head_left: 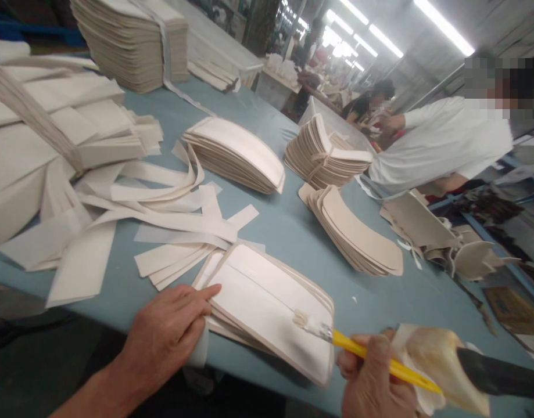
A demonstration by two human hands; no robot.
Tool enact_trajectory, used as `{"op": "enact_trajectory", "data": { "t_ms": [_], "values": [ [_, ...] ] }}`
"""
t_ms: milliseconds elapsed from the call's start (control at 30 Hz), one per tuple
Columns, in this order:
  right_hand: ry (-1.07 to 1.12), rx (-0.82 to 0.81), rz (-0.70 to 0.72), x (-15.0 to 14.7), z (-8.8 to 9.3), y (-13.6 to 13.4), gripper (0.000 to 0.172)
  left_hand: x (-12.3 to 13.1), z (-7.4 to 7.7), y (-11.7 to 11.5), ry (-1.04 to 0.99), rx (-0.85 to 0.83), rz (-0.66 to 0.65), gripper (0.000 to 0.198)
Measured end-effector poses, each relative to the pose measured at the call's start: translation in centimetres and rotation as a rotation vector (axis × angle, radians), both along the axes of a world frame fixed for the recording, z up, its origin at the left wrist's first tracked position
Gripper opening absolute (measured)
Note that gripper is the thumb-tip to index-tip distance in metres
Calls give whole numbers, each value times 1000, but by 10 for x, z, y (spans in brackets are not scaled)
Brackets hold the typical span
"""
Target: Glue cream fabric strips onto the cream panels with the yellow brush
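A yellow-handled paintbrush [358, 346] is gripped in my right hand [377, 371], its pale bristles touching or just above the white top panel [267, 296] near its right end. That panel lies on a slightly fanned stack of beige-edged panels at the table's front. My left hand [171, 331] grips the stack's left edge, the forefinger stretched over the top panel and the other fingers bent at the side. Just beyond my right hand is a stained, cream-coloured container [445, 360] with a black handle-like part [497, 371]; its inside is hidden.
Loose pale strips [162, 215] and a tied bundle [53, 122] cover the left. Farther back stand a curved panel stack [236, 154], a tied stack [328, 157], more curved pieces [354, 229] and a tall stack [131, 46]. Scraps [441, 232] and a white-shirted person [445, 139] are at right.
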State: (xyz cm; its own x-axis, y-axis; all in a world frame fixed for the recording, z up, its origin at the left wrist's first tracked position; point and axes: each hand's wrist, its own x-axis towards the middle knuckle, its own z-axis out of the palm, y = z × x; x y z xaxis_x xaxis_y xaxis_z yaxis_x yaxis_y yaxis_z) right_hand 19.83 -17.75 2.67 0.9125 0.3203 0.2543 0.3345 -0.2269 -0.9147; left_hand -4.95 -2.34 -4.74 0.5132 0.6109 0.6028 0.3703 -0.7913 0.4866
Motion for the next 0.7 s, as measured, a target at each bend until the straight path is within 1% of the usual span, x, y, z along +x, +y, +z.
{"op": "enact_trajectory", "data": {
  "t_ms": [67,167,233,300,367,433,567,700],
  "values": [
    [14,5,78,-16,0,33,55,1,1,-3,4,8,29,26],
    [117,71,277,-40,-3,80,53,0,0,-6,16,-22,37,27],
    [168,62,381,-53,-9,103,51,-1,-2,-7,18,-41,28,27],
    [204,25,458,-62,-16,117,49,-1,-3,-7,10,-46,25,26],
    [244,-5,510,-66,-23,121,49,-1,-3,-6,-3,-48,27,25],
    [276,-19,533,-67,-25,118,49,-1,-3,-6,-8,-59,25,25],
    [295,5,503,-63,-21,110,48,-1,-3,-5,1,-67,16,24],
    [334,71,464,-71,-20,114,44,-5,-6,-5,-30,-94,0,20]
  ]
}}
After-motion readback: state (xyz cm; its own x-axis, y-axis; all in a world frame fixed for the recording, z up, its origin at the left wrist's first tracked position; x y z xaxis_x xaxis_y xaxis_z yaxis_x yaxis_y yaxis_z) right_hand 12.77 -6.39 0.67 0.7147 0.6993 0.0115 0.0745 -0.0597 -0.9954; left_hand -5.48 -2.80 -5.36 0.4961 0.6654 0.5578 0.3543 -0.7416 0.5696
